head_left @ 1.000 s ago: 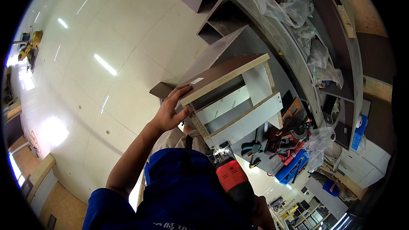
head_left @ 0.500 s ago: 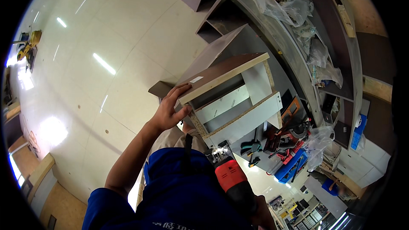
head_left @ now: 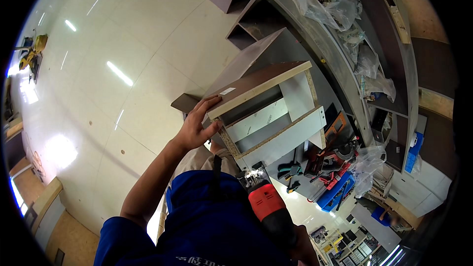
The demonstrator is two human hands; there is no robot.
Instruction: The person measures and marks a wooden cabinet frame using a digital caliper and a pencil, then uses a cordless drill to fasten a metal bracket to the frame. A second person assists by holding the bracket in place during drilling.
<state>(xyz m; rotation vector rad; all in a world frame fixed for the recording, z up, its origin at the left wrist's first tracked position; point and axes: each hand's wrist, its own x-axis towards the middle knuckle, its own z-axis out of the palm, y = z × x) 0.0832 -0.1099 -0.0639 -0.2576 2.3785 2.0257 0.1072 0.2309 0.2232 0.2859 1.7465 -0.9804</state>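
Note:
A small open-fronted cabinet box [head_left: 261, 83] of brown and white board with raw chipboard edges rests on a grey work surface ahead of me. My left hand [head_left: 194, 128] grips its near left corner, fingers over the brown top panel and thumb against the raw edge. Near my body on the right is a red and black jigsaw [head_left: 266, 199], its lit metal foot end close to the box's lower white panel [head_left: 281, 140]. My right hand [head_left: 303, 246] is at the jigsaw's rear end, holding it, with its fingers mostly hidden.
Right of the box lie black and green clamps [head_left: 289, 169], red tools [head_left: 335, 160] and a blue tray [head_left: 335, 192]. Clear plastic bags [head_left: 335, 5] line the shelf unit beyond. Glossy tiled floor [head_left: 148, 39] spreads at left. Another person [head_left: 382, 216] is far off at lower right.

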